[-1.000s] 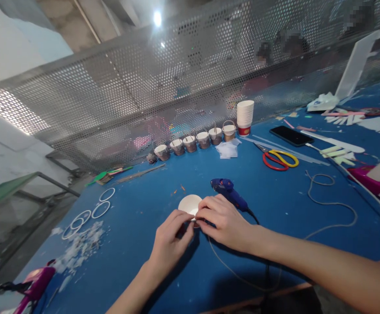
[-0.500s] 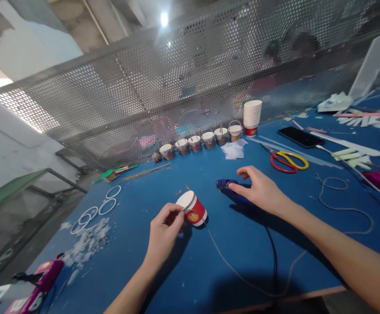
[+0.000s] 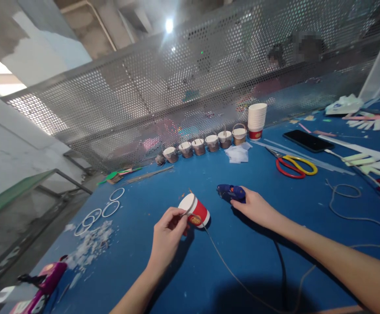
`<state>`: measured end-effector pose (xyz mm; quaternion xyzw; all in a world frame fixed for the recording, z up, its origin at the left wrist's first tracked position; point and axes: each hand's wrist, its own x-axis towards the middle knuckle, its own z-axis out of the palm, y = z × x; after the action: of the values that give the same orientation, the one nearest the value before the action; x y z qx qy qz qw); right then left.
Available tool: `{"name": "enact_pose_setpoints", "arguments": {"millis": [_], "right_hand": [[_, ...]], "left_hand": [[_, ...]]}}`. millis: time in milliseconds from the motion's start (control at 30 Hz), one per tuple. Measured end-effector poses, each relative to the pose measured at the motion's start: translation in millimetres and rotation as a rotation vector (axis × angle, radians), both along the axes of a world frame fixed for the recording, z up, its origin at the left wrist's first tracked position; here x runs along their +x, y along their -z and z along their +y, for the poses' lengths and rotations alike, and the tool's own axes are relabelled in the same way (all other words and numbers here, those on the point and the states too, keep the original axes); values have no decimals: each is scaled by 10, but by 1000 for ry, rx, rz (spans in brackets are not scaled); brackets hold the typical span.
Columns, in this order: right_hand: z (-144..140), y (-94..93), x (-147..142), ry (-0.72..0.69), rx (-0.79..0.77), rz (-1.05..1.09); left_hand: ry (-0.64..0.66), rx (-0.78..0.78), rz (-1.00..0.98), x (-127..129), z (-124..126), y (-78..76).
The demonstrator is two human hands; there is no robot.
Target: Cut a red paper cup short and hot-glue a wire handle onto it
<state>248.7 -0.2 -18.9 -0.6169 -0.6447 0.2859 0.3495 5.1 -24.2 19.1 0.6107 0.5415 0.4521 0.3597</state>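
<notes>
A red and white paper cup leans tilted over the table in the middle of the view. My left hand is closed at its left edge, pinching the cup together with a thin grey cord. The cord crosses the cup's white end and trails down toward the front edge. To the right, my right hand grips the handle end of a dark blue glue gun, whose nozzle points left toward the cup. The fingers beneath the gun are partly hidden.
Several grey-wrapped cups line the back beside a stack of paper cups. Scissors and a phone lie at right. White rings and scraps lie at left. A perforated metal screen stands behind.
My right hand, which hovered over the glue gun with its fingers raised, has closed around it. My left hand stays at the cup; the whole view has shifted slightly.
</notes>
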Motion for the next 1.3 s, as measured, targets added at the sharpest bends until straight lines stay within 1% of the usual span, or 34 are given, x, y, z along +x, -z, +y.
{"name": "enact_pose_setpoints", "arguments": {"millis": [67, 133, 200, 267, 333, 467, 600, 767, 867, 967, 1167, 1300], "right_hand": [[-57, -11, -33, -58, 50, 177], [-156, -67, -79, -147, 47, 333], [-275, -147, -132, -222, 18, 393], [-382, -215, -185, -271, 30, 360], [-454, -243, -231, -303, 101, 281], [-486, -184, -288, -312, 231, 116], [-473, -121, -307, -320, 287, 27], [-491, -94, -329, -309, 332, -32], [-507, -64, -342, -328, 348, -59], [-508, -42, -338, -345, 364, -78], [-480, -42, -312, -289, 403, -111], [-496, -13, -334, -331, 451, -146]], "left_hand": [[1, -9, -12, -7, 10, 19], [-10, -27, -29, -16, 26, 49], [-23, -46, -43, -20, 43, 79], [-23, -58, -52, -18, 57, 99], [-13, -58, -53, -11, 67, 107], [3, -33, -36, 3, 65, 108], [20, 6, -39, 6, 52, 115], [29, 44, -45, 29, 38, 109], [22, 44, -52, 45, 25, 103], [8, 19, -50, 53, 9, 99], [-10, -65, -31, 58, -8, 72], [-15, -87, -38, 56, -9, 77]]}}
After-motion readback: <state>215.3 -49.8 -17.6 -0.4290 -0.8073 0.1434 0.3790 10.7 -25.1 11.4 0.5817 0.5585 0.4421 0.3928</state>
